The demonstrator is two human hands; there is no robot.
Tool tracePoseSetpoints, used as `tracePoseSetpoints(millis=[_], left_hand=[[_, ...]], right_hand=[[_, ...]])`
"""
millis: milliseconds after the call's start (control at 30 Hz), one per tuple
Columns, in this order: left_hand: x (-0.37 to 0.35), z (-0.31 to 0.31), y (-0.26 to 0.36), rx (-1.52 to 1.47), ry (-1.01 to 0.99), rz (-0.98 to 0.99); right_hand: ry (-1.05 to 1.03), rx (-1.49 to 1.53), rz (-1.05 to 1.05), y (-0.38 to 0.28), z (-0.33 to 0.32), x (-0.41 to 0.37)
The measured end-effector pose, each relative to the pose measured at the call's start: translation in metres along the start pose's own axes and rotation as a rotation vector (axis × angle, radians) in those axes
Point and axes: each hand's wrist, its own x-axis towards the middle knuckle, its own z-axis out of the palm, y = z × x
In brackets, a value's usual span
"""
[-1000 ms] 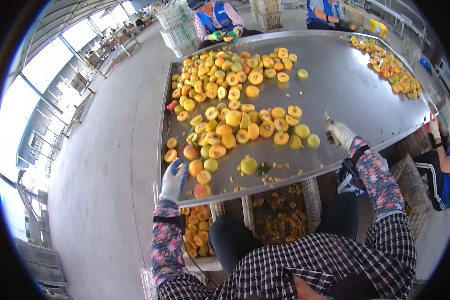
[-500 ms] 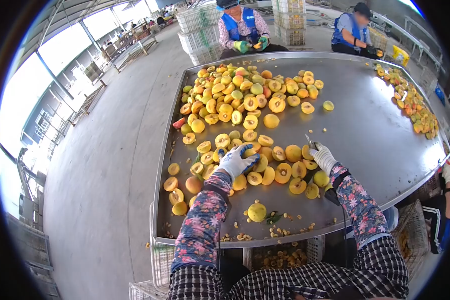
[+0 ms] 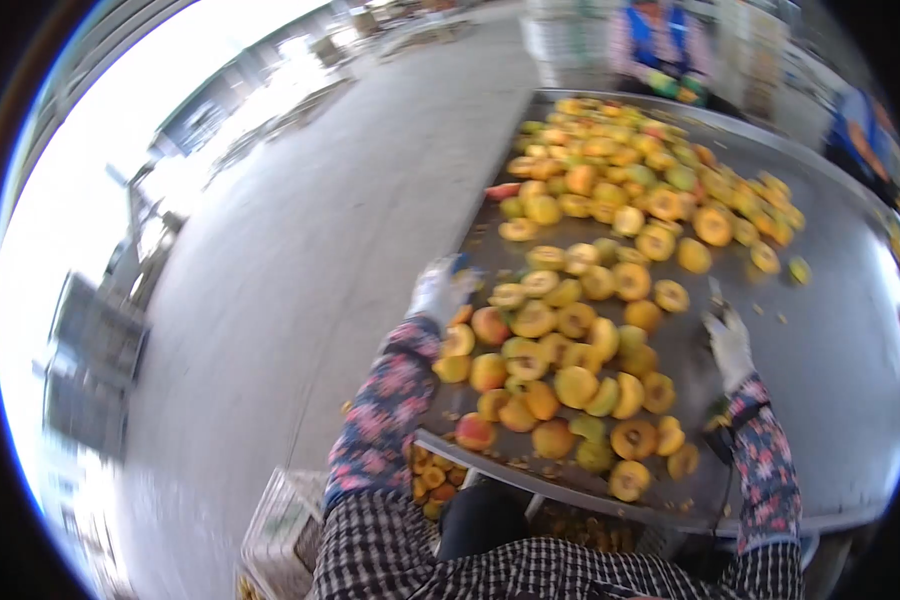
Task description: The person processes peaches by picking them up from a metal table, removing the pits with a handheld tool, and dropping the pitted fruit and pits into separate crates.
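- Stretching away on the far left is a bare grey concrete floor (image 3: 300,250). A white slatted plastic crate (image 3: 282,520) stands on it near the bottom, just beside the person's checked shirt.
- Under the table's near-left corner, a container of small orange fruit pieces (image 3: 428,480) shows between the sleeve and the table edge.
- The left hand (image 3: 438,290), in a white glove with a blue patch, hangs over the table's left rim at the edge of the fruit. The view is blurred, so I cannot tell how far its fingers are spread or whether it grips anything.
- A round orange-red whole fruit (image 3: 490,325) lies just beside that hand, on its right.
- A loose pile of yellow and orange halved fruit (image 3: 570,340) covers the left part of the flat grey metal table (image 3: 830,360), running from the near edge to the far end.
- The right hand (image 3: 730,345), in a white glove, sits at the pile's right side. Its fingers are curled closed on a small thin tool (image 3: 715,293), whose dark tip sticks up above the fist.
- At the far end, a co-worker in a blue vest (image 3: 660,50) stands behind the fruit, heavily blurred.
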Motion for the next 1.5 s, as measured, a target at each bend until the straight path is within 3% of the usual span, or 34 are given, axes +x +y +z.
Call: tracePoseSetpoints(millis=[33, 67, 100, 133, 267, 333, 400, 433, 533, 567, 667, 700, 767, 800, 867, 933, 967, 1067, 1133, 1167, 1200, 1267, 1333, 1400, 1433, 1467, 1500], left_hand=[[-0.010, 0.003, -0.001, 0.119, -0.058, -0.235], [-0.011, -0.018, 0.020, 0.152, -0.290, -0.170], [-0.018, -0.005, 0.021, 0.251, -0.234, -0.203], [-0.020, 0.004, 0.032, 0.237, -0.281, -0.296], [-0.030, 0.033, 0.038, 0.218, -0.247, -0.318], [-0.034, 0.007, 0.061, 0.197, -0.474, -0.335], [-0.048, 0.007, 0.062, 0.139, -0.468, -0.330], [-0.052, 0.003, 0.056, -0.002, -0.567, -0.323], [-0.086, 0.030, 0.047, -0.027, -0.394, -0.229], [-0.088, 0.022, 0.039, -0.239, -0.430, -0.143], [-0.099, 0.012, 0.001, -0.465, -0.302, -0.240], [-0.103, 0.018, -0.016, -0.331, -0.277, -0.214], [-0.124, -0.016, 0.014, -0.109, -0.420, -0.374], [-0.136, -0.028, 0.027, -0.004, -0.492, -0.454], [-0.141, -0.014, 0.018, -0.154, -0.445, -0.351], [-0.150, -0.024, 0.036, -0.044, -0.517, -0.285], [-0.153, -0.023, 0.040, -0.073, -0.448, -0.278], [-0.152, -0.006, 0.031, -0.115, -0.209, -0.348], [-0.159, -0.045, 0.043, -0.227, -0.300, -0.347], [-0.175, -0.065, 0.068, -0.367, -0.178, -0.531], [-0.160, -0.005, 0.025, -0.472, -0.087, -0.449], [-0.176, -0.034, 0.064, -0.443, 0.091, -0.397], [-0.193, -0.041, 0.092, -0.530, 0.276, -0.074], [-0.221, -0.057, 0.137, -0.632, 0.294, 0.134], [-0.234, -0.051, 0.158, -0.803, 0.233, 0.143], [-0.248, -0.060, 0.185, -0.769, 0.166, 0.171], [-0.261, -0.056, 0.205, -0.818, 0.155, 0.210]], right_hand=[[0.014, -0.030, 0.079, 0.021, 0.002, 0.013], [0.002, 0.018, 0.012, 0.043, 0.005, 0.027], [-0.001, 0.033, 0.027, 0.073, 0.008, 0.046], [-0.079, 0.075, 0.081, 0.054, 0.017, 0.043], [-0.186, -0.202, -0.284, 0.035, 0.066, 0.037], [-0.249, -0.275, -0.350, 0.024, 0.076, 0.030], [-0.358, -0.256, -0.363, 0.036, 0.081, 0.032], [-0.420, -0.300, -0.353, 0.000, 0.083, 0.010], [-0.423, -0.291, -0.286, 0.009, 0.084, -0.013], [-0.368, -0.508, -0.451, 0.024, 0.080, -0.011], [-0.465, -0.608, -0.493, 0.002, 0.058, -0.025], [-0.515, -0.495, -0.365, -0.013, 0.049, -0.034], [-0.607, -0.275, -0.104, -0.043, 0.040, -0.058], [-0.573, -0.306, -0.120, -0.032, 0.031, -0.061], [-0.493, -0.363, -0.149, 0.010, 0.004, -0.060], [-0.402, -0.123, -0.027, 0.005, -0.004, -0.083], [-0.351, -0.007, 0.041, 0.002, -0.010, -0.096], [-0.352, -0.250, -0.101, -0.027, -0.027, -0.132], [-0.351, -0.359, -0.163, -0.086, -0.021, -0.175], [-0.290, -0.397, -0.157, -0.088, -0.023, -0.185], [-0.271, -0.450, -0.331, -0.092, -0.026, -0.194], [-0.255, -0.222, -0.159, -0.112, -0.020, -0.225], [-0.304, -0.131, 0.017, -0.151, -0.010, -0.259], [-0.405, 0.078, 0.075, -0.156, 0.003, -0.281], [-0.410, 0.150, 0.082, -0.151, 0.014, -0.286], [-0.418, 0.241, 0.099, -0.166, 0.021, -0.298], [-0.395, 0.117, 0.032, -0.168, 0.026, -0.303]])
